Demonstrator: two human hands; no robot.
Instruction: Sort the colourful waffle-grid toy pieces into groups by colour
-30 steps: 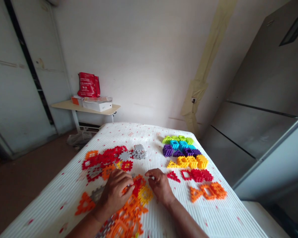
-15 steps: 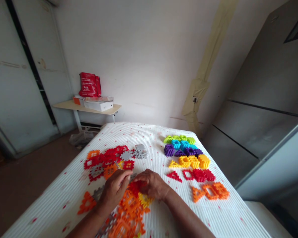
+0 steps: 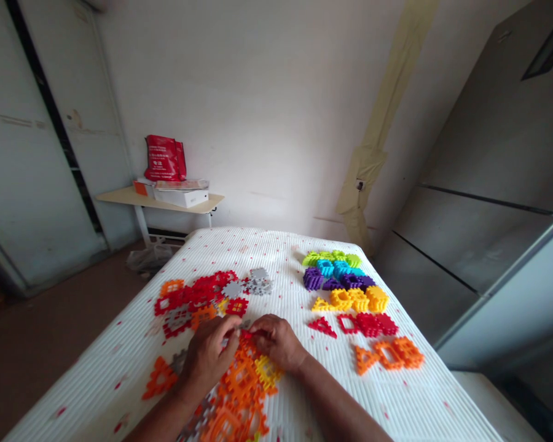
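Note:
My left hand (image 3: 212, 348) and my right hand (image 3: 279, 344) meet over the near part of the table, fingers curled and pinched. Between their fingertips is a small red toothed plastic building tile (image 3: 247, 333), mostly hidden by the fingers. Below them lies a pile of orange interlocking tiles (image 3: 240, 377), with a yellow tile (image 3: 266, 371) beside my right hand. An orange triangle tile (image 3: 159, 379) lies left of my left wrist, next to a partly covered grey tile (image 3: 179, 361).
Loose red tiles (image 3: 203, 291) and grey tiles (image 3: 259, 282) lie farther back. On the right, rows sorted by colour hold green (image 3: 332, 258), blue (image 3: 341, 269), purple (image 3: 313, 279), yellow (image 3: 376, 299), red (image 3: 371, 324) and orange tiles (image 3: 408, 353). A side table (image 3: 120, 195) stands behind.
My right hand has turned, and the red tile has shifted slightly left and away, now between both hands' fingertips. More of the orange pile shows beneath.

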